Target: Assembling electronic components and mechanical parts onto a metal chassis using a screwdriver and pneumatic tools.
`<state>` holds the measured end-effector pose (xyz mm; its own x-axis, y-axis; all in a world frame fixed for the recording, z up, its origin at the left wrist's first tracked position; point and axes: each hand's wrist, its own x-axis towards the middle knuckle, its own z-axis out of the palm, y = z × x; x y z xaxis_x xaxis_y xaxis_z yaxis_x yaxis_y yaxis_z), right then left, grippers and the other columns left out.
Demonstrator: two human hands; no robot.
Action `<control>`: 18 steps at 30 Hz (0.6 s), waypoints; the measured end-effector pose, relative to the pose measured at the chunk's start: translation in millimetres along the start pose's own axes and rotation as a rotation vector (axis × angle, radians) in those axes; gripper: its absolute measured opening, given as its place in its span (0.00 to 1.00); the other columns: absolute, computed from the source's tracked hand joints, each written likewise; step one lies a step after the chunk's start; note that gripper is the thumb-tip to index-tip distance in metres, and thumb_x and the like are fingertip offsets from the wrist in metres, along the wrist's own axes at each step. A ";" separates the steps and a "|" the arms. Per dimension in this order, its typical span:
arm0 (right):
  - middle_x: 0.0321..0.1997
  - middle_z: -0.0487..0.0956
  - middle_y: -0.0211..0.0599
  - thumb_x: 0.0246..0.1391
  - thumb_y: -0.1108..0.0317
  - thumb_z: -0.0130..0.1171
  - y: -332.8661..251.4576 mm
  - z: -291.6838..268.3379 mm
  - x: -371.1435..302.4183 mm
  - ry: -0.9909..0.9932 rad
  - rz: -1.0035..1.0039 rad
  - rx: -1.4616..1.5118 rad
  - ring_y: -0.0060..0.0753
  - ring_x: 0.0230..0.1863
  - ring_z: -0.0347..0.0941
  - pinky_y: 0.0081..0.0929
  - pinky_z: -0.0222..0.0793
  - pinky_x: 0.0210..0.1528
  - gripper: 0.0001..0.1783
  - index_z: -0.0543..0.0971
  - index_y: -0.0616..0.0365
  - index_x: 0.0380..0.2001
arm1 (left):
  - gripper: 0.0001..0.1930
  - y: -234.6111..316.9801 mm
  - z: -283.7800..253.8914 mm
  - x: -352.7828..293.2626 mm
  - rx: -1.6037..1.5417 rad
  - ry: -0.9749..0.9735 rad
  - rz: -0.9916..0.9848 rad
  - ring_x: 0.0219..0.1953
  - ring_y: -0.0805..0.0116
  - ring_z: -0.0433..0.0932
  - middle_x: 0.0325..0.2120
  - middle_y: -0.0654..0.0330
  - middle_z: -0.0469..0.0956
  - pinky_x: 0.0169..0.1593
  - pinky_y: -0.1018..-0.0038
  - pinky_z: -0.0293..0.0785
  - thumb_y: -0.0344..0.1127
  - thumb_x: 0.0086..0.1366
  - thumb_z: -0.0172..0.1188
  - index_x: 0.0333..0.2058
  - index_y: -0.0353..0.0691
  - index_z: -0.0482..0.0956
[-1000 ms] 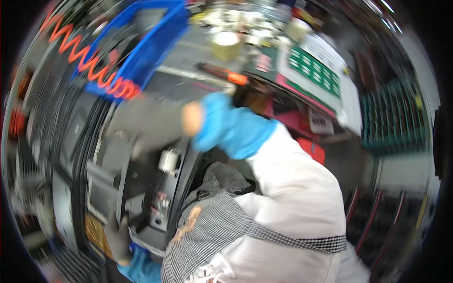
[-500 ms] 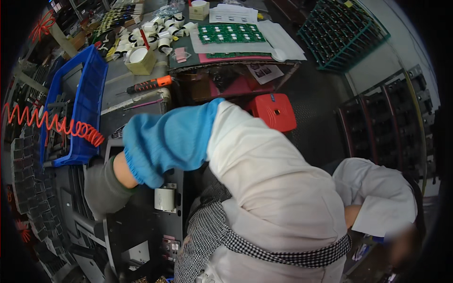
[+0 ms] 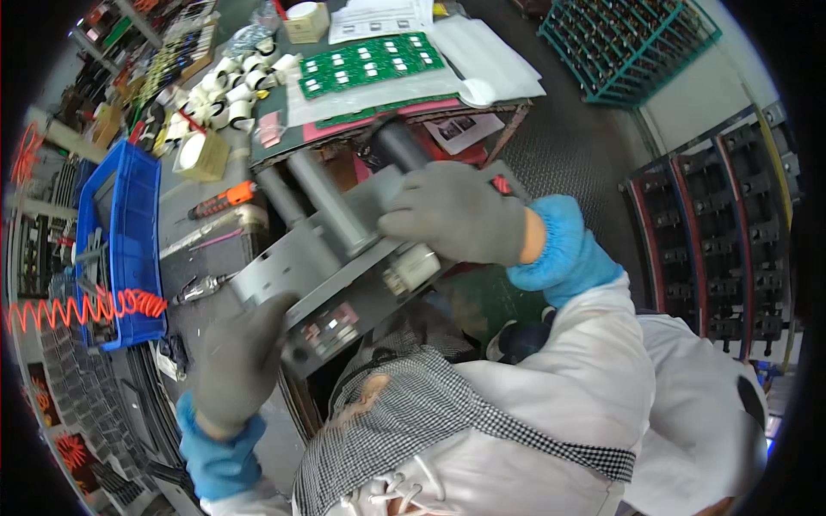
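Head view. Both hands gloved in grey. Right hand (image 3: 460, 212) closed over the far end of a grey metal frame (image 3: 288, 267), fingers wrapped across its upper edge. Left hand (image 3: 237, 365) gripping the near-left corner, thumb on top; its other fingers partly hidden. Frame held tilted in front of the torso, off the tabletop (image 3: 176, 202), just beyond its right edge. Two grey tubes stand out from the frame; a white cylinder (image 3: 415, 268) and a small pinkish part (image 3: 334, 330) sit on the side facing the wearer.

Orange-and-black screwdriver (image 3: 225, 199) near the tabletop's right edge; metal power driver (image 3: 202, 290) nearer, by the same edge. Blue bin (image 3: 138, 245) along the left edge, red coiled hose (image 3: 86, 311) across its near end. Green circuit boards (image 3: 370, 65) toward the far right corner.
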<state>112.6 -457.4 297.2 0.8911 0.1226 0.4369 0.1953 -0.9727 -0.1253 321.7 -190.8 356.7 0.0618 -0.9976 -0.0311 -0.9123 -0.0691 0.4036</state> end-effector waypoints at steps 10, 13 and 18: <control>0.33 0.76 0.34 0.49 0.64 0.59 204.7 39.6 -238.7 -0.141 0.470 -0.176 0.46 0.39 0.74 0.44 0.67 0.37 0.07 0.78 0.47 0.34 | 0.23 -16.9 253.3 313.9 -0.323 -0.210 0.177 0.42 0.51 0.83 0.43 0.45 0.81 0.45 0.63 0.79 0.33 0.65 0.62 0.59 0.42 0.74; 0.36 0.75 0.37 0.49 0.64 0.59 230.3 73.7 -292.6 -0.212 0.620 -0.206 0.45 0.40 0.74 0.47 0.66 0.39 0.05 0.77 0.47 0.31 | 0.12 -21.9 341.7 367.3 -0.189 -0.165 0.262 0.43 0.43 0.80 0.41 0.45 0.80 0.44 0.55 0.75 0.44 0.71 0.56 0.43 0.42 0.79; 0.29 0.78 0.36 0.47 0.67 0.56 240.1 118.5 -333.6 -0.353 0.630 -0.243 0.44 0.37 0.75 0.45 0.66 0.39 0.04 0.78 0.49 0.28 | 0.23 -19.3 400.4 381.3 -0.204 -0.513 -0.108 0.47 0.45 0.81 0.45 0.46 0.82 0.53 0.52 0.74 0.54 0.76 0.42 0.50 0.48 0.81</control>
<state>-89.2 -708.5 15.9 0.8904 -0.4540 0.0322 -0.4528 -0.8908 -0.0390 200.8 -568.5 -29.1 -0.1009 -0.8588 -0.5022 -0.8119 -0.2207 0.5405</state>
